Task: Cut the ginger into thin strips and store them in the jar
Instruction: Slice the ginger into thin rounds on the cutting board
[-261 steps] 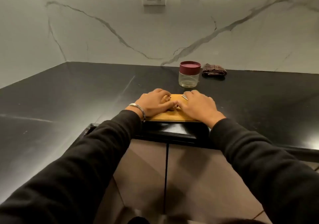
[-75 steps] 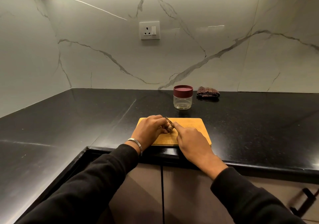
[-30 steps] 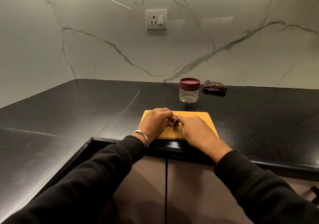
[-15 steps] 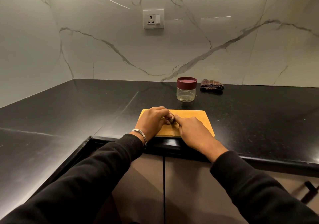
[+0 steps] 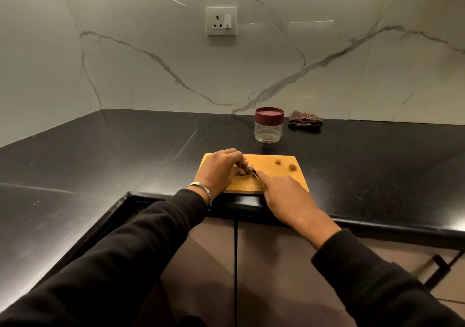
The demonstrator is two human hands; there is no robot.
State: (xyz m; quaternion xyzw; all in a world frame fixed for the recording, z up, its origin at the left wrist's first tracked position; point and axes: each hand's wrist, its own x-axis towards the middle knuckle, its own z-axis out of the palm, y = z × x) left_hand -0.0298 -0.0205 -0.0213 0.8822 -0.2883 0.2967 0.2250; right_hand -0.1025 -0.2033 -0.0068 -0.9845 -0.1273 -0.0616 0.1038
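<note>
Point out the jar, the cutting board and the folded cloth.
jar (image 5: 268, 131): head view, on its clear glass wall below the maroon lid.
cutting board (image 5: 284, 179): head view, on bare wood.
folded cloth (image 5: 305, 122): head view, on its checked top.

Dim, warm light falls from above; the black countertop shows soft glare streaks. Straight edges bow toward the frame's corners, and fine detail looks soft.

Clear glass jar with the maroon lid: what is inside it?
The clear glass jar with the maroon lid looks empty through its wall; no ginger strips show. The closed lid hides the very top.
</note>
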